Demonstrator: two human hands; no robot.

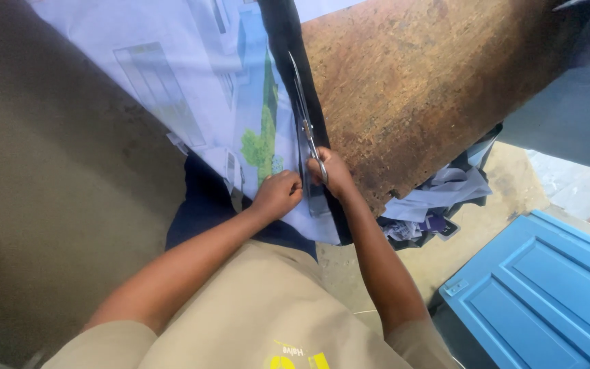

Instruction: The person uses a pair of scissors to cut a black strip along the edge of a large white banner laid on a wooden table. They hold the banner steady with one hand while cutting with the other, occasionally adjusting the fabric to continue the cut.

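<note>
At the centre of the frame the right hand (332,174) is closed around the handles of the scissors (304,116), whose blades run up towards the top centre and lie along the black edge (283,41) of the sheet (192,68). The left hand (278,195), just beside it, is curled into a fist pinching the sheet's lower edge. The sheet (pale, printed with buildings and green trees) spreads from the centre up to the upper left. Right of the scissors a rusty brown table (425,75) fills the upper right. Below the table's edge, at centre right, lies a heap of scraps (438,201). A blue box (548,294) sits at the lower right.
</note>
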